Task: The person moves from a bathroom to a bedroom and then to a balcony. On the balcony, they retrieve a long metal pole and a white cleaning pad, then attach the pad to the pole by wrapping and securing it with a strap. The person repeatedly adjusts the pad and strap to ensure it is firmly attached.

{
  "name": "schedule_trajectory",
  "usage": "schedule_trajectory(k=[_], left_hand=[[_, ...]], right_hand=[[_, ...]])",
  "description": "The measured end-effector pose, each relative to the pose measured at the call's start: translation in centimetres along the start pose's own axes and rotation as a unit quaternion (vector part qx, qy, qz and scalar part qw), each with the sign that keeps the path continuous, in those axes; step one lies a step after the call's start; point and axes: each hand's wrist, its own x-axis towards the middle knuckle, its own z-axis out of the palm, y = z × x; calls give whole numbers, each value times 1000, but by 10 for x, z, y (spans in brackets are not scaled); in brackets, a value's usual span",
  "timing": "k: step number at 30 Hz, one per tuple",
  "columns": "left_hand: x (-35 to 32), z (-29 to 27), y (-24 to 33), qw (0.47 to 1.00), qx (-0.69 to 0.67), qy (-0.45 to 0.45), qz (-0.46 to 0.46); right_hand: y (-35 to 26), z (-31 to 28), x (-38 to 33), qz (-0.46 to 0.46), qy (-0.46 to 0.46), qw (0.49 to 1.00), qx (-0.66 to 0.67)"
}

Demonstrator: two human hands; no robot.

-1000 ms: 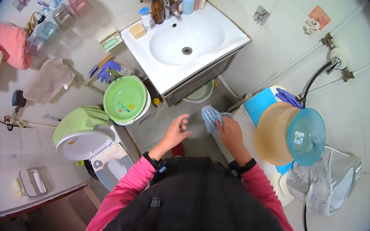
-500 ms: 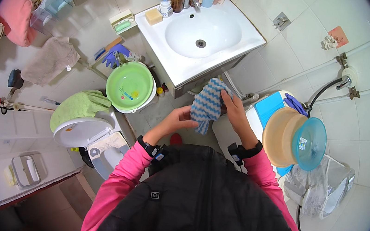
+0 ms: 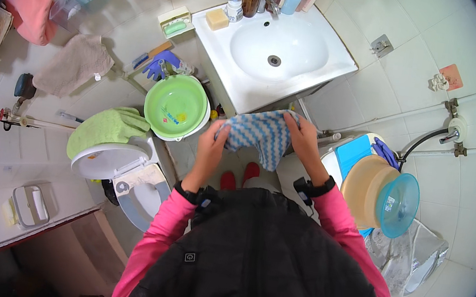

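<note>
A blue-and-white wavy-striped cloth [image 3: 261, 133] is stretched sideways between my two hands, in front of the sink cabinet. My left hand [image 3: 212, 145] grips its left end, with the fingers closed over the edge. The upper right corner is pinched in my right hand [image 3: 301, 136]. Between them the cloth sags, and a loose part hangs down on the right side. Just beyond it stands the white washbasin [image 3: 240, 83], with a drain in its bowl and a metal tap [image 3: 271, 2] at the back.
A green basin [image 3: 167, 94] rests left of the cabinet, near a toilet [image 3: 110, 162] with a green towel [image 3: 109, 128] over it. On the right, tan [image 3: 363, 189] and blue basins [image 3: 402, 206] stand on a white appliance. Soap [image 3: 217, 19] and several bottles line the sink's back edge.
My left hand has moved left and up, taking hold of the cloth's end. The cloth, earlier hanging bunched from the right hand, is now spread wide. The view has shifted slightly.
</note>
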Motion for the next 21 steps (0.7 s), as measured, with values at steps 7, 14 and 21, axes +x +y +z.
schedule_trajectory(k=[7, 14, 21], left_hand=[[40, 19, 9, 992, -86, -63, -74], [89, 86, 39, 933, -276, -186, -137], [130, 76, 14, 959, -187, -177, -121]], right_hand=[[14, -17, 44, 22, -28, 986, 164], [-6, -34, 85, 113, -135, 886, 430], [1, -24, 128, 122, -116, 914, 369]])
